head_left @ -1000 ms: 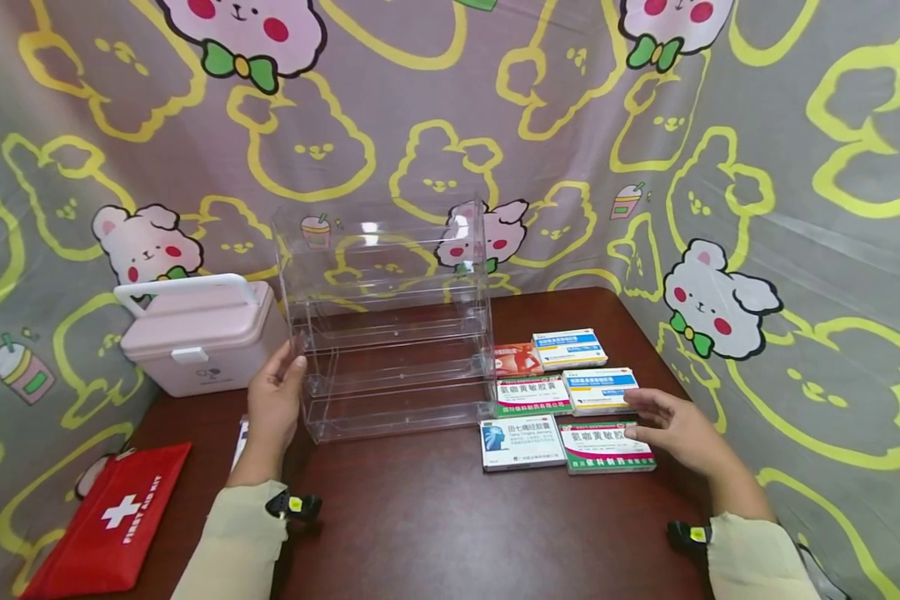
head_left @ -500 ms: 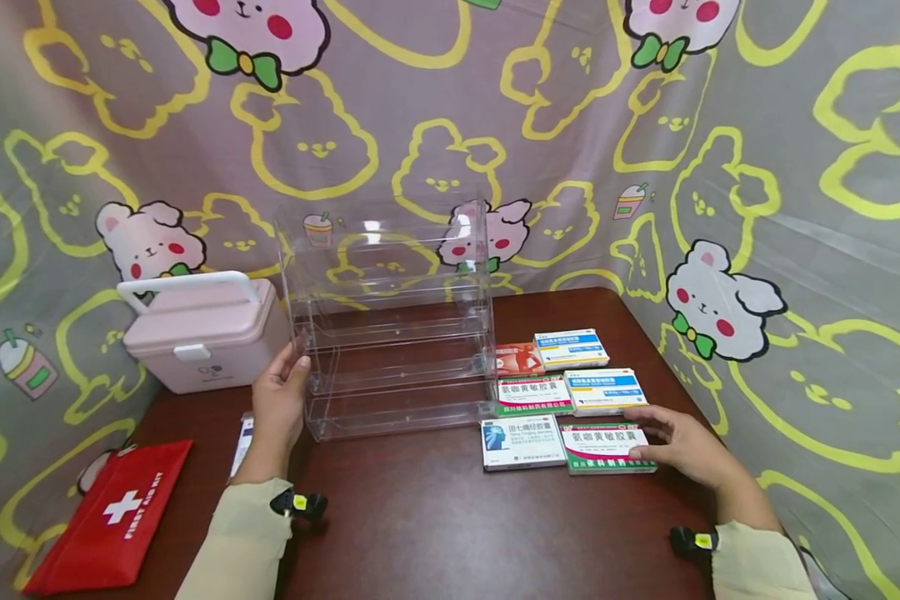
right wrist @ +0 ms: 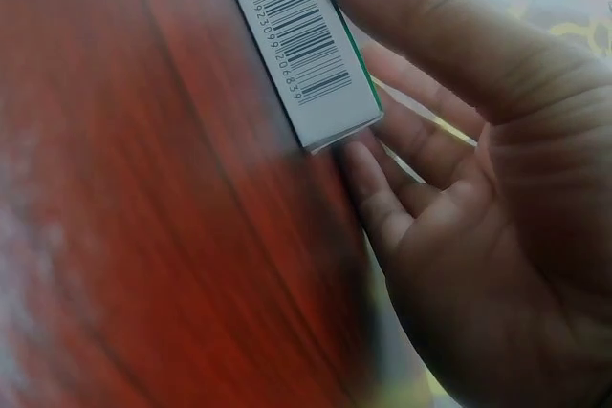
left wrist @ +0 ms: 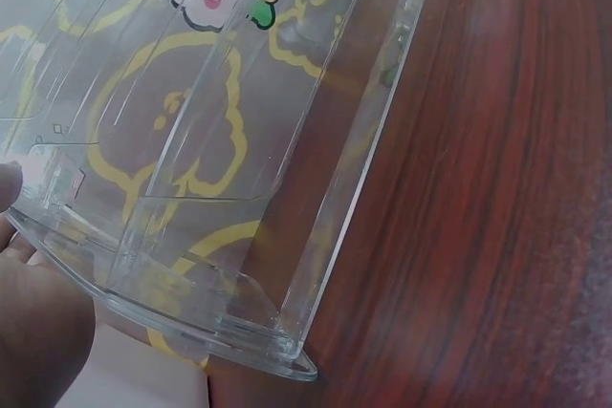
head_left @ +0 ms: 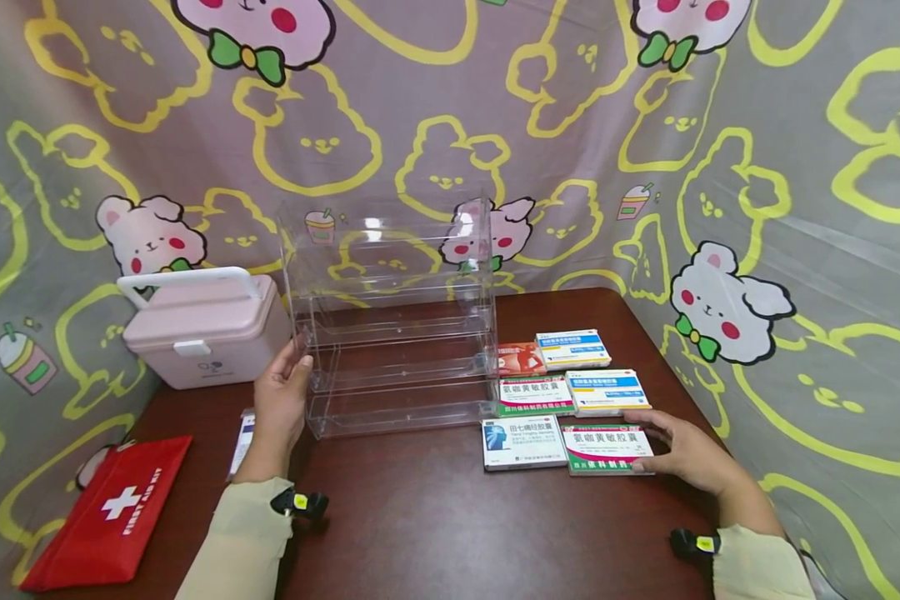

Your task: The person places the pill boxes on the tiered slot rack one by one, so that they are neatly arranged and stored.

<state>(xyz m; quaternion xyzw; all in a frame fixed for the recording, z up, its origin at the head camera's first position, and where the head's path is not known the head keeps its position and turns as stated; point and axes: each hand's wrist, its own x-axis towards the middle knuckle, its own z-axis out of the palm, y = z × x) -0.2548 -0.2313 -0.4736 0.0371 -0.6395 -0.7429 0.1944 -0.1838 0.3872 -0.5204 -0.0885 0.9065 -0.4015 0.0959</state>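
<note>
My left hand (head_left: pixel 281 404) grips the left side of a clear plastic tiered rack (head_left: pixel 397 417), thumb in front and fingers partly hidden behind it. In the left wrist view, the rack's curved side edge (left wrist: pixel 191 322) runs past that hand. My right hand (head_left: pixel 690 457) holds the right end of a green-and-white medicine box (head_left: pixel 606 447), with the thumb at the near corner and a finger along the far edge. The right wrist view gives the box's barcode end (right wrist: pixel 301 45) beside the thumb. The box lies on the dark wooden table (head_left: pixel 435 517).
Beside the held box are a white-and-blue medicine box (head_left: pixel 523 443), another green-and-white one (head_left: pixel 534 397), two blue-and-white ones (head_left: pixel 609 392) and an orange one (head_left: pixel 520 359). Leftward stand a pink lidded case (head_left: pixel 206 333) and a red first aid pouch (head_left: pixel 112 517). Patterned cloth (head_left: pixel 435 75) encloses the table.
My right hand has come down and closed around the right end of the green-and-white medicine box. My left hand stays at the rack's side; the view has shifted slightly.
</note>
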